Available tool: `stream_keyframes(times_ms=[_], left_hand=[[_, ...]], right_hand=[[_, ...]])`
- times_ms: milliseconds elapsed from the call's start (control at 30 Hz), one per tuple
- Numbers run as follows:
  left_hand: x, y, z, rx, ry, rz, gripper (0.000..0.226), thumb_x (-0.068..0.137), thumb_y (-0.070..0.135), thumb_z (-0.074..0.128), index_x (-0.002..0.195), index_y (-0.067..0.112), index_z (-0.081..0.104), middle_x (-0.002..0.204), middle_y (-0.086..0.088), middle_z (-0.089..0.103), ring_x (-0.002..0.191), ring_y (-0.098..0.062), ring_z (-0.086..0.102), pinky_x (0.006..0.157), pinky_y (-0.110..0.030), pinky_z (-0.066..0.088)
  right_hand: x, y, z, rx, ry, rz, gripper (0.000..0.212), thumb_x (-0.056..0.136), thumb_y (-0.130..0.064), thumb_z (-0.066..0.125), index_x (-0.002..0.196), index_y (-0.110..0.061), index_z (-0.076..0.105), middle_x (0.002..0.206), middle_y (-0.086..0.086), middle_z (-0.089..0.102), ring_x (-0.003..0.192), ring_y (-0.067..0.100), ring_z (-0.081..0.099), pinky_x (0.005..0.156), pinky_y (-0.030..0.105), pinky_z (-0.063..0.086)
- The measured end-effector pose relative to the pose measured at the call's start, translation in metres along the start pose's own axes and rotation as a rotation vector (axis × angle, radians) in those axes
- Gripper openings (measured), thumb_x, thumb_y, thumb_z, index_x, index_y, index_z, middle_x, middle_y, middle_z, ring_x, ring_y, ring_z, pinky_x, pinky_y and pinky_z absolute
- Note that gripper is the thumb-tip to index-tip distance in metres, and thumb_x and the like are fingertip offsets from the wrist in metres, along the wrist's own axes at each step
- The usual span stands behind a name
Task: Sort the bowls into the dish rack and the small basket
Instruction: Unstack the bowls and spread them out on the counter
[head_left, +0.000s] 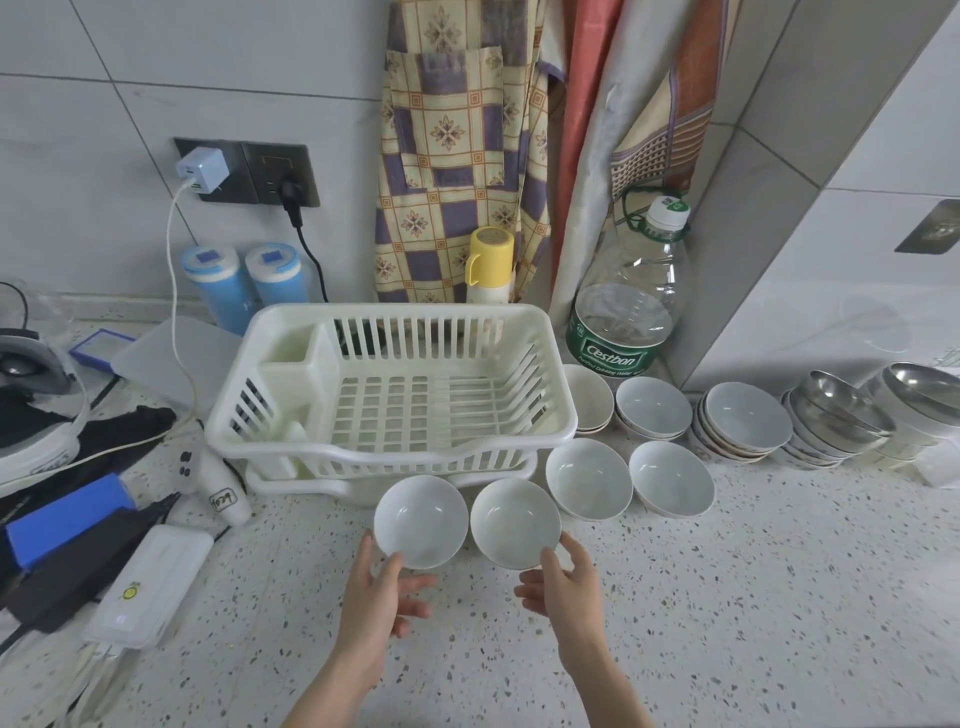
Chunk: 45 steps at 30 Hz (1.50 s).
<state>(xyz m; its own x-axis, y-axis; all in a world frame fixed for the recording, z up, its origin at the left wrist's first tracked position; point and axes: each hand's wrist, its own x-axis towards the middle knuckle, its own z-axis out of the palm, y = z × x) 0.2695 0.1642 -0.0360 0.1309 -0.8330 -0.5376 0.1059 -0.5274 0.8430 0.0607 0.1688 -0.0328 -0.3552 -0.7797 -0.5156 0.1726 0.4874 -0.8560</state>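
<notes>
A white plastic dish rack (550, 415) stands empty on its drip tray at the middle of the counter. Just in front of it, my left hand (376, 592) holds a white bowl (420, 519), thumb on its near rim and fingers underneath. My right hand (563, 587) holds a second white bowl (514, 522) the same way, beside the first. Two more single white bowls (588, 478) (670, 478) sit to the right. Behind them are stacks of white bowls (653, 408) (743, 423) and steel bowls (831, 415). I see no small basket.
A large water bottle (623, 312) stands behind the right end of the rack. Left of the rack lie cables, a blue box (62, 519), a white power bank (150, 582) and a lid (171, 358). A yellow-capped flask (488, 265) stands behind the rack.
</notes>
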Motion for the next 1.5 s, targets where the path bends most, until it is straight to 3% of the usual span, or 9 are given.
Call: stream_keyframes(times_ms=[100, 300, 600, 800, 933, 1067, 1200, 1333, 1500], left_hand=[[-0.004, -0.003, 0.004, -0.006, 0.117, 0.036, 0.052, 0.102, 0.023, 0.049, 0.148, 0.033, 0.028, 0.078, -0.012, 0.077, 0.039, -0.017, 0.055, 0.033, -0.02, 0.032], [-0.016, -0.006, 0.03, -0.056, 0.31, 0.14, 0.012, 0.099, 0.024, 0.051, 0.111, 0.023, 0.053, 0.065, -0.014, 0.07, 0.035, -0.016, 0.046, 0.034, -0.02, 0.031], [-0.029, 0.026, 0.142, -0.035, 0.118, 0.178, 0.015, 0.095, 0.021, 0.058, 0.086, 0.015, 0.069, 0.056, -0.007, 0.064, 0.036, -0.017, 0.046, 0.033, -0.021, 0.027], [-0.005, 0.059, 0.228, 0.006, -0.065, 0.13, 0.017, 0.094, 0.03, 0.061, 0.105, 0.018, 0.068, 0.073, -0.006, 0.072, 0.041, -0.014, 0.05, 0.035, -0.021, 0.028], [0.025, 0.076, 0.275, -0.046, -0.022, -0.011, 0.029, 0.094, 0.029, 0.06, 0.119, 0.037, 0.047, 0.097, -0.008, 0.073, 0.044, -0.013, 0.053, 0.037, -0.02, 0.033], [0.055, 0.084, 0.301, -0.14, 0.039, -0.118, 0.033, 0.094, 0.024, 0.061, 0.119, 0.026, 0.039, 0.092, -0.014, 0.071, 0.038, -0.015, 0.056, 0.037, -0.018, 0.03], [0.078, 0.087, 0.305, -0.16, 0.107, -0.178, 0.012, 0.095, 0.018, 0.059, 0.094, 0.015, 0.047, 0.087, -0.02, 0.067, 0.034, -0.015, 0.054, 0.031, -0.018, 0.032], [0.093, 0.091, 0.306, -0.174, 0.128, -0.227, 0.015, 0.098, 0.017, 0.053, 0.085, 0.016, 0.046, 0.079, -0.02, 0.068, 0.029, -0.012, 0.051, 0.027, -0.015, 0.033], [0.109, 0.092, 0.305, -0.202, 0.204, -0.224, 0.018, 0.099, 0.012, 0.049, 0.114, 0.021, 0.044, 0.086, -0.027, 0.069, 0.034, -0.015, 0.055, 0.028, -0.014, 0.035]], right_hand=[[0.002, -0.005, -0.014, -0.016, -0.018, 0.02, 0.045, 0.097, -0.014, 0.051, 0.141, -0.019, 0.044, 0.077, 0.019, 0.071, 0.055, 0.022, 0.069, 0.05, 0.028, 0.055], [0.013, -0.03, -0.057, -0.044, 0.01, -0.046, 0.019, 0.097, -0.018, 0.053, 0.113, -0.011, 0.063, 0.069, 0.011, 0.072, 0.054, 0.023, 0.069, 0.049, 0.025, 0.052], [0.048, -0.094, -0.119, -0.047, 0.071, -0.162, 0.016, 0.094, -0.024, 0.057, 0.088, -0.019, 0.07, 0.068, 0.004, 0.073, 0.041, 0.011, 0.049, 0.045, 0.025, 0.039], [0.103, -0.129, -0.158, -0.1, 0.082, -0.088, 0.014, 0.094, -0.018, 0.054, 0.092, -0.019, 0.068, 0.075, 0.001, 0.075, 0.051, 0.014, 0.046, 0.048, 0.024, 0.036], [0.141, -0.14, -0.164, -0.231, 0.011, 0.029, 0.019, 0.093, -0.011, 0.046, 0.081, -0.012, 0.061, 0.079, 0.009, 0.073, 0.049, 0.017, 0.04, 0.042, 0.022, 0.029], [0.17, -0.144, -0.16, -0.319, -0.043, 0.115, 0.021, 0.094, -0.014, 0.044, 0.081, -0.004, 0.056, 0.074, 0.011, 0.073, 0.042, 0.016, 0.035, 0.036, 0.019, 0.026], [0.188, -0.145, -0.153, -0.312, -0.045, 0.16, 0.017, 0.089, -0.007, 0.041, 0.078, -0.003, 0.052, 0.062, 0.011, 0.071, 0.039, 0.016, 0.033, 0.036, 0.018, 0.025], [0.197, -0.145, -0.148, -0.258, -0.036, 0.206, 0.018, 0.088, -0.002, 0.037, 0.073, -0.003, 0.047, 0.052, 0.013, 0.068, 0.035, 0.016, 0.029, 0.036, 0.015, 0.022], [0.204, -0.146, -0.143, -0.196, -0.035, 0.234, 0.023, 0.094, -0.01, 0.04, 0.076, 0.0, 0.051, 0.058, 0.016, 0.07, 0.025, 0.01, 0.026, 0.032, 0.014, 0.022]])
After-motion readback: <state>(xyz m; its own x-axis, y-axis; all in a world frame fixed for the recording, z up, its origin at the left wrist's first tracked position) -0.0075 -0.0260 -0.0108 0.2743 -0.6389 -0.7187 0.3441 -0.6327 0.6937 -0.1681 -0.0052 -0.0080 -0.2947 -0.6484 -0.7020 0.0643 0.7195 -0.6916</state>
